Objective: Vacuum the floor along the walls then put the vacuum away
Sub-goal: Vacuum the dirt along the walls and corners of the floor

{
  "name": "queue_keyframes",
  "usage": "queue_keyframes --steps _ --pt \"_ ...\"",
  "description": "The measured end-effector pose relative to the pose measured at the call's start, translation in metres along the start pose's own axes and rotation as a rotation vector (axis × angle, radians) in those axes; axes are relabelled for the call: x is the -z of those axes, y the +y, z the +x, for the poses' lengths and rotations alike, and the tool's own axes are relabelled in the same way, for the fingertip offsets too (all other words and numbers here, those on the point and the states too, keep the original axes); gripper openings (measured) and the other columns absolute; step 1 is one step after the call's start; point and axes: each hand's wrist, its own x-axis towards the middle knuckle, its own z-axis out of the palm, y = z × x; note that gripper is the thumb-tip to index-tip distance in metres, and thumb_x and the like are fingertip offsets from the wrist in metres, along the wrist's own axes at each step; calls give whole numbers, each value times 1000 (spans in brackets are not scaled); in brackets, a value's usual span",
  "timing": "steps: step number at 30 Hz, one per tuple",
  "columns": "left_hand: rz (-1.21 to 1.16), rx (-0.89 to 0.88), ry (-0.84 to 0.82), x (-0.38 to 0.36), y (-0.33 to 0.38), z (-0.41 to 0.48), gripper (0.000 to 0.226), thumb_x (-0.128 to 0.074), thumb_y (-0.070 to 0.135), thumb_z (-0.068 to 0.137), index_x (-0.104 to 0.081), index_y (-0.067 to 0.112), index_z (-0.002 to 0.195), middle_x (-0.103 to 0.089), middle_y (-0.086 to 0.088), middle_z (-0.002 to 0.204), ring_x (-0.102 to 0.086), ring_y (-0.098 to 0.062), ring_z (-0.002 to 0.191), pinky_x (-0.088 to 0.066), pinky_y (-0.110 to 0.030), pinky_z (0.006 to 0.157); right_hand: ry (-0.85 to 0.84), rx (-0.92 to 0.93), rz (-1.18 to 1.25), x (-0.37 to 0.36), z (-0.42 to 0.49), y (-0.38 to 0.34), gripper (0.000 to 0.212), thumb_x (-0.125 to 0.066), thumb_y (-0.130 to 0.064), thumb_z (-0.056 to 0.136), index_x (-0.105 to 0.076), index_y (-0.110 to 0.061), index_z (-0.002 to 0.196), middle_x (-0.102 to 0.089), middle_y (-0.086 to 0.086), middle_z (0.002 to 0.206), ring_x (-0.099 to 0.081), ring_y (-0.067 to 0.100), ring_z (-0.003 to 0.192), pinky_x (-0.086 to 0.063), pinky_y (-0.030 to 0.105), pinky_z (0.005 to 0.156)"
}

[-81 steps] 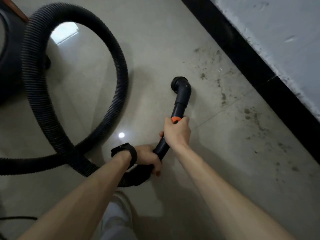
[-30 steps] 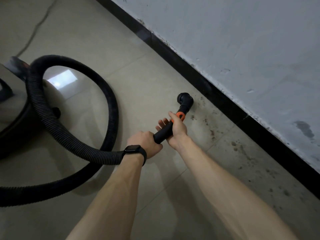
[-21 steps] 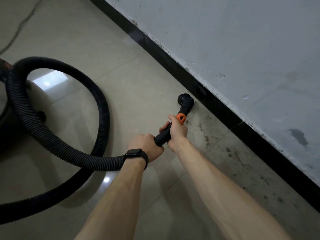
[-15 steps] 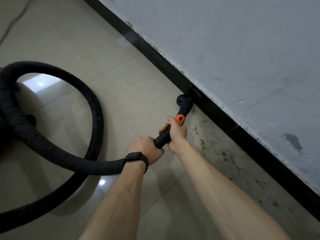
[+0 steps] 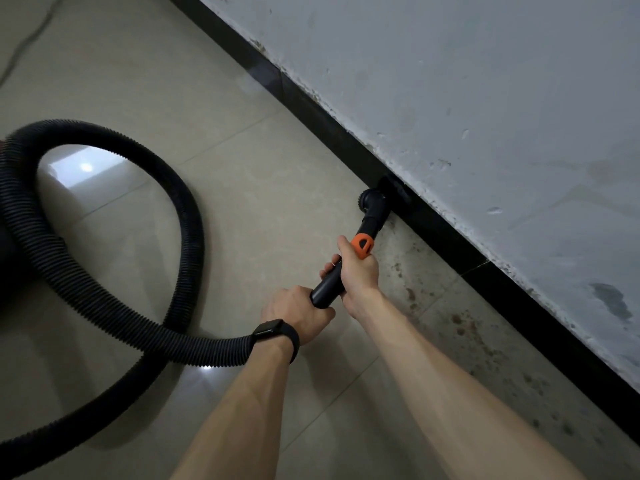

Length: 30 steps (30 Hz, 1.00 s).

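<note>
both hands grip the black vacuum wand point(image 5: 323, 289). the left hand point(image 5: 299, 311), a dark smartwatch point(image 5: 275, 332) at its wrist, has its fingers wrapped round the rear end, where the ribbed hose point(image 5: 104, 285) joins. the right hand point(image 5: 356, 275) holds further forward, fingers point(image 5: 328, 270) curled under the tube, thumb lying toward the orange collar point(image 5: 362, 244). the round nozzle point(image 5: 374, 206) at the tip sits low on the tiled floor point(image 5: 242, 98), right against the black skirting point(image 5: 450, 237) below the grey wall point(image 5: 485, 98). dark dirt specks point(image 5: 460, 323) dot the tiles beside the skirting. the hose loops left across the floor; a dark vacuum body point(image 5: 7, 265) shows at the edge.
</note>
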Motion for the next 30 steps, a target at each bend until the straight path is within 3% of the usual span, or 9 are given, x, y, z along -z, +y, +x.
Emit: queue_keyframes --steps 6,8,11,13,16,23,27,30 --pt "-175 81 3 -12 5 9 27 -56 55 60 -59 30 70 -63 6 61 -61 -16 55 -44 -25 48 -50 26 -149 -8 15 -11 28 -73 -33 94 -55 -12 87 -58 -4 56 -59 15 48 -55 33 56" --pt "-299 114 -10 -10 8 16 27 -58 52 57 -62 29 70 -66 4 60 -64 -18 55 -52 -30 50 -83 53 -238 -15 21 -19 31 -71 -38 96 -57 -12 89 -60 -3 58 -62 15 51 -58 34 57" --pt "-436 156 -19 -2 7 31 28 -62 49 54 -65 28 72 -67 7 54 -66 -18 55 -56 -32 54 -157 68 -460 -24 30 -35 42 -66 -50 97 -57 -11 107 -70 4 80 -74 20 71 -63 38 66" --pt "-464 159 -19 3 4 41 28 -63 48 54 -64 28 74 -65 12 50 -65 -15 52 -52 -27 51 -194 56 -561 -28 37 -43 39 -64 -49 99 -58 -11 108 -71 7 92 -75 22 83 -65 41 74" --pt "-443 152 11 8 1 53 27 -63 48 55 -64 29 74 -65 10 50 -65 -14 50 -52 -26 50 -228 42 -520 -42 44 -47 29 -62 -38 103 -58 -11 109 -69 5 91 -75 18 73 -61 34 63" --pt "-329 148 118 35 -13 92 29 -58 53 53 -62 30 71 -68 4 61 -66 -20 58 -59 -36 62 -257 15 -498 -87 60 -58 28 -60 -37 105 -56 -10 111 -65 6 92 -73 23 79 -60 40 69" --pt "-385 144 28 48 -19 102 31 -63 45 51 -66 24 73 -68 4 54 -67 -20 53 -59 -34 58 -246 5 -502 -99 60 -61 25 -62 -35 104 -56 -11 102 -63 7 88 -71 24 80 -61 47 81" --pt "-439 118 -40 54 -24 99 33 -65 41 51 -67 19 75 -67 3 52 -64 -20 48 -58 -33 54 -217 32 -523 -102 53 -59 27 -63 -36 103 -56 -9 105 -64 7 88 -72 25 78 -62 48 81"
